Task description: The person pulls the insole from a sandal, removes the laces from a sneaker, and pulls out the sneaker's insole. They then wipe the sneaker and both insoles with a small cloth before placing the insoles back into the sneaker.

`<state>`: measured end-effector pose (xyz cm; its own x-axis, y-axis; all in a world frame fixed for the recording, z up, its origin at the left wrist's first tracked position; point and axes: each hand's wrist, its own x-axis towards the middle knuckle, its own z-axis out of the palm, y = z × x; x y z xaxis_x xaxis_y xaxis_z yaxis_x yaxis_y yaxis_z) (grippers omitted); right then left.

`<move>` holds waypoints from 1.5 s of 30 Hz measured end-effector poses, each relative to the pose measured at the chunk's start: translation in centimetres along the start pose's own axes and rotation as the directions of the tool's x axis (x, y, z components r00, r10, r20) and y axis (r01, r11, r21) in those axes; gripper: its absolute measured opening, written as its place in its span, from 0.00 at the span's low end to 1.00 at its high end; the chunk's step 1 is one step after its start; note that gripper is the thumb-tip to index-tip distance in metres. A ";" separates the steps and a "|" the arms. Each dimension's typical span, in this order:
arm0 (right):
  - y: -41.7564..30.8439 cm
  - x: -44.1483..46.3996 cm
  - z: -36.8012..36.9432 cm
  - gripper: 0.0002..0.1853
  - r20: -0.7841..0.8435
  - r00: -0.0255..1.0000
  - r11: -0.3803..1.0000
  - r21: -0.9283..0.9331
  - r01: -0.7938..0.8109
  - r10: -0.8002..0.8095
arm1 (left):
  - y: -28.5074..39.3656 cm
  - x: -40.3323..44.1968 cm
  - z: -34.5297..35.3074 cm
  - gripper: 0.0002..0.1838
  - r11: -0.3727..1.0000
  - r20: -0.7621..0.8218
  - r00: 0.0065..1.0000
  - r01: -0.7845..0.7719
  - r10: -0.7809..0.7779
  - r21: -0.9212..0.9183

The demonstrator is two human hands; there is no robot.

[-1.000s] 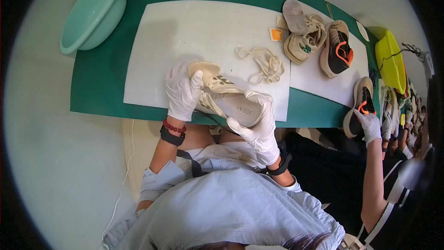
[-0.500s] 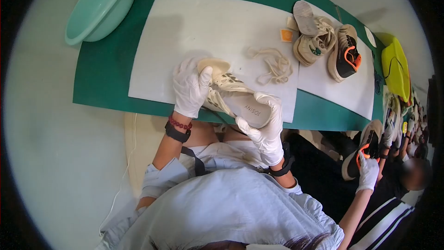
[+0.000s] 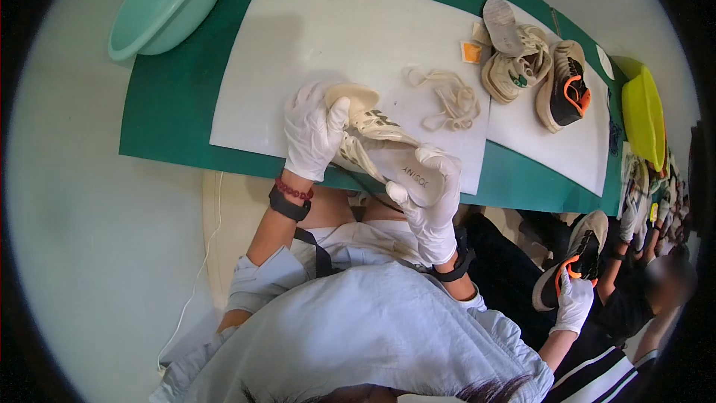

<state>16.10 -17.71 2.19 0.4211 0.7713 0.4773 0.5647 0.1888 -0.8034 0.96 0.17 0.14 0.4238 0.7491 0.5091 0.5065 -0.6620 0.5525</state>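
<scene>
A cream sneaker (image 3: pixel 379 131) with its lace out is held over the front edge of the white board (image 3: pixel 298 37). Its pulled-up tongue (image 3: pixel 352 95) points away from me, and lettering shows on the insole (image 3: pixel 412 173). My gloved left hand (image 3: pixel 313 130) is closed at the front of the sneaker, with the thumb on the tongue. At the heel end, my gloved right hand (image 3: pixel 432 205) wraps round the collar. A loose cream shoelace (image 3: pixel 453 101) lies on the board beyond the sneaker.
A mint basin (image 3: pixel 168 7) stands at the far left of the green table (image 3: pixel 164 112). Toward the right are a worn sneaker (image 3: pixel 514 67), a black and orange sneaker (image 3: pixel 564 89), an orange packet (image 3: pixel 471 52) and a yellow basin (image 3: pixel 643 116). Beside me, a person's gloved hand (image 3: pixel 573 302) holds another sneaker.
My view has shifted slightly, while both hands keep their hold on the sneaker. The neighbouring person's hand and shoe have moved a little lower and to the left.
</scene>
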 end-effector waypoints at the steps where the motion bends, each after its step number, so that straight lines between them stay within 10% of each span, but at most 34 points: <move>1: 0.0 0.1 0.0 0.35 -0.006 1.000 1.000 0.004 0.013 -0.013 | 0.0 0.0 0.0 0.25 1.000 0.000 1.000 -0.002 0.002 0.007; 20: -0.2 0.5 -1.8 0.41 0.058 0.987 0.976 0.152 -0.155 0.147 | -1.2 -0.4 0.7 0.23 1.000 0.005 1.000 0.022 -0.022 0.023; 31: -2.8 7.7 -7.0 0.24 0.615 0.784 0.987 -0.162 0.013 0.090 | -0.3 0.2 0.1 0.24 1.000 -0.008 1.000 -0.009 0.009 0.005; 45: -2.2 7.6 -6.1 0.20 0.657 0.741 0.983 -0.182 -0.027 0.141 | -0.8 -0.3 0.2 0.25 1.000 0.013 1.000 0.007 -0.006 -0.011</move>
<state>22.41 -15.98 9.75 -0.0745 0.9972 0.0059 0.6728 0.0546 -0.7378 0.61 0.48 -0.62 0.4303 0.7536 0.4970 0.5007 -0.6573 0.5632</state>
